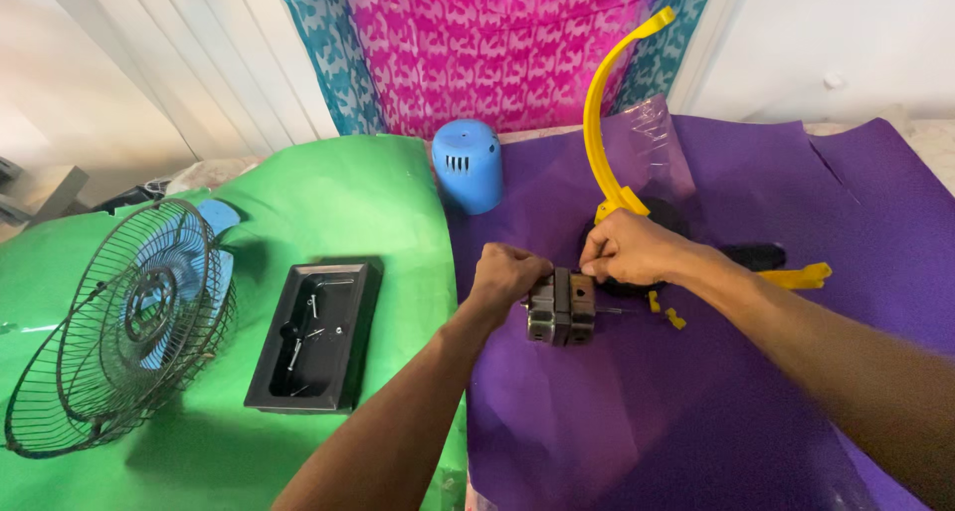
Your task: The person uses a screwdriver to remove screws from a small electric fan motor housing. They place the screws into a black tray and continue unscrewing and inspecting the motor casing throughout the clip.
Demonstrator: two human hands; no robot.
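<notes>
With the fan stripped down like this, both hands are on the bare motor (562, 307), a grey metal block with a thin shaft poking out to the right, sitting on the purple sheet (696, 411) about mid-surface. The left hand (507, 277) is closed around the motor's left end, steadying it. The right hand (627, 252) has its fingertips pinched down on the top right edge of the block, like it's gripping a small screw or fitting, though I can't actually see what's between the fingers.

Looks to me like the motor itself is being worked on now that it's out of the housing. Whatever gets turned or pulled there is tiny, so I'd say the left hand needs to hold firm to keep the block from twisting.

Other stuff lying around: the blue motor cover (468, 166) just behind, the curved yellow bracket (597, 113) standing up behind the right hand, some little yellow bits (667, 310) beside the shaft, a black tray (316, 337) with a few screws on the green sheet (378, 193), and the wire guard with blue blades (119, 327) far left.
</notes>
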